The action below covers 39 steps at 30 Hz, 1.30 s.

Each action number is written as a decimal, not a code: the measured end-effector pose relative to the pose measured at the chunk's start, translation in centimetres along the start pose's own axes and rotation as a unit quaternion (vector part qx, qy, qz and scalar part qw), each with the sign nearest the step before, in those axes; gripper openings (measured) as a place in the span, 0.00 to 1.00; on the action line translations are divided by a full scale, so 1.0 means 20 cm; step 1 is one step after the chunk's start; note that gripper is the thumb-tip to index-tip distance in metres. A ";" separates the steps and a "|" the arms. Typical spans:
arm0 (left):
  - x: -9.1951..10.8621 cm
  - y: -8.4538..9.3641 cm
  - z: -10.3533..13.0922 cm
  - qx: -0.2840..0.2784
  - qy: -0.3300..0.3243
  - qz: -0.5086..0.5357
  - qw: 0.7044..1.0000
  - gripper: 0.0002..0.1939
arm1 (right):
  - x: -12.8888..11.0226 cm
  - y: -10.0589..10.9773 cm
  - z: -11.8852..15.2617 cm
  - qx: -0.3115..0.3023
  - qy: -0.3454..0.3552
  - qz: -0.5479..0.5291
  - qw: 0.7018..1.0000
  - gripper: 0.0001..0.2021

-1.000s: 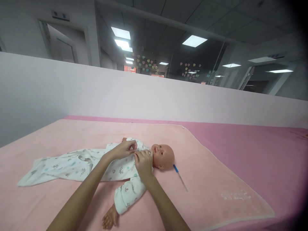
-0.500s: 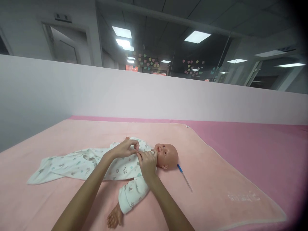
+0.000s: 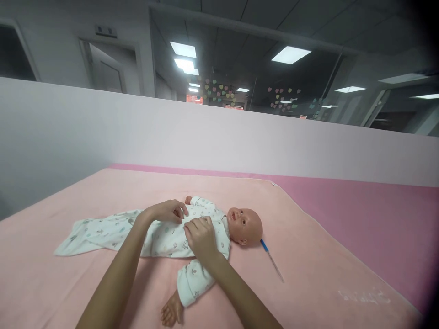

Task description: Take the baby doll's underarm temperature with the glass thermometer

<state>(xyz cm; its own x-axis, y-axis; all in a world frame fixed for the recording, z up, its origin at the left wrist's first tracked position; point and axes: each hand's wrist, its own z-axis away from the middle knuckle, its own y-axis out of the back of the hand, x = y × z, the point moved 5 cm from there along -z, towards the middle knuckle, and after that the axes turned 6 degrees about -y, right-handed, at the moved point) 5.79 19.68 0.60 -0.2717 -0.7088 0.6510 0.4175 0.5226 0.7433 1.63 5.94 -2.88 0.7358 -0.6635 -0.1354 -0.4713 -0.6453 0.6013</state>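
A baby doll (image 3: pixel 245 225) lies on its back, its head toward the right, in a white printed baby romper (image 3: pixel 164 240). My left hand (image 3: pixel 170 211) rests over the chest, fingers bent down and closed at the romper's front. Close beside it, my right hand (image 3: pixel 201 236) has its fingers curled together on the same cloth. A small gap separates the two hands. The fingertips and the bit of fabric under them are partly hidden. One doll hand (image 3: pixel 172 310) sticks out of the near sleeve (image 3: pixel 195 279).
Near the doll's head lies a thin clear stick with a blue end (image 3: pixel 264 245), perhaps a thermometer. A peach blanket (image 3: pixel 308 269) covers the pink surface (image 3: pixel 360 219). Behind runs a low white wall (image 3: pixel 219 137), with glass panels above.
Both hands have moved from near the doll's neck down to the middle of its chest, and have drawn slightly apart. The camera view has shifted a little left.
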 end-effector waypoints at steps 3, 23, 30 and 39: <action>0.02 0.01 0.01 0.017 -0.015 -0.004 1.000 0.15 | -0.02 -0.05 -0.02 -0.006 -0.035 0.019 0.999 0.04; 0.11 0.00 -0.04 0.042 -0.075 -0.025 0.996 0.15 | -0.01 -0.10 0.02 0.053 -0.008 0.023 0.998 0.09; 0.15 0.00 -0.03 0.048 -0.090 -0.034 0.994 0.11 | 0.04 -0.10 0.00 0.042 -0.074 -0.048 0.995 0.08; 0.20 0.04 0.01 0.073 -0.079 -0.054 0.993 0.09 | 0.05 -0.08 0.01 0.041 -0.113 -0.085 0.989 0.06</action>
<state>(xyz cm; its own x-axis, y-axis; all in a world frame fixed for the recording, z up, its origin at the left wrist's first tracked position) 4.75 17.39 3.74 -0.4448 -0.6877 0.5737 0.2510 0.5192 0.8169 2.99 6.11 -4.14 0.6845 -0.6040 -0.4082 -0.3944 -0.7777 0.4894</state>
